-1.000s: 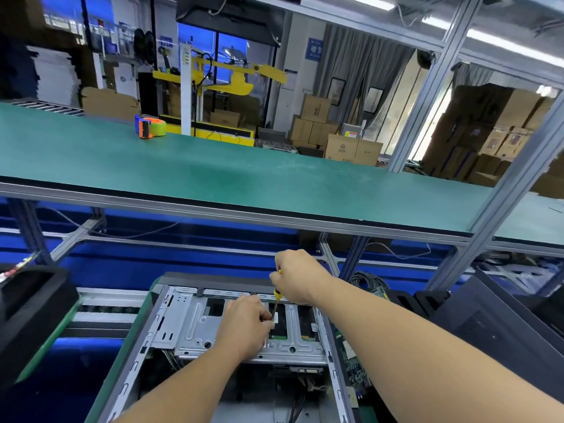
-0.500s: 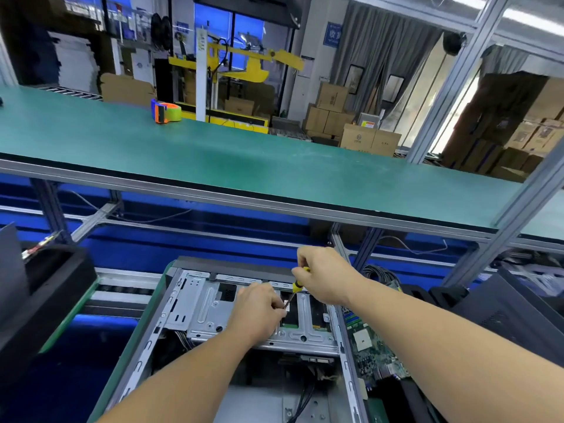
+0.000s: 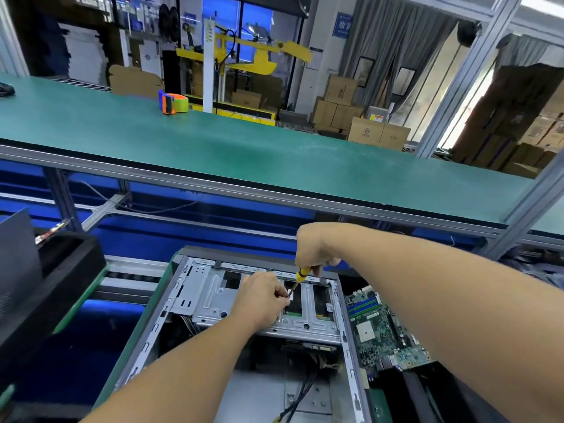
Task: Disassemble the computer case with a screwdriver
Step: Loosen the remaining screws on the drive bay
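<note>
An open grey computer case (image 3: 158, 325) lies flat in front of me, with a silver metal drive cage (image 3: 213, 294) across its far end. My right hand (image 3: 317, 248) grips the yellow-and-black handle of a screwdriver (image 3: 300, 274) from above, the shaft slanting down to the cage. My left hand (image 3: 262, 297) rests on the cage with fingers curled, pinching the shaft near its tip. The tip itself is hidden by those fingers.
A green motherboard (image 3: 381, 328) lies just right of the case. Black foam trays (image 3: 61, 288) stand at the left and a dark panel at the lower right. A long green bench shelf (image 3: 244, 148) runs overhead behind, carrying an orange-green tape dispenser (image 3: 172, 102).
The view has tilted down and closed in on the case. Both hands stay on the screwdriver at the same spot on the cage; the right hand sits slightly higher over the handle.
</note>
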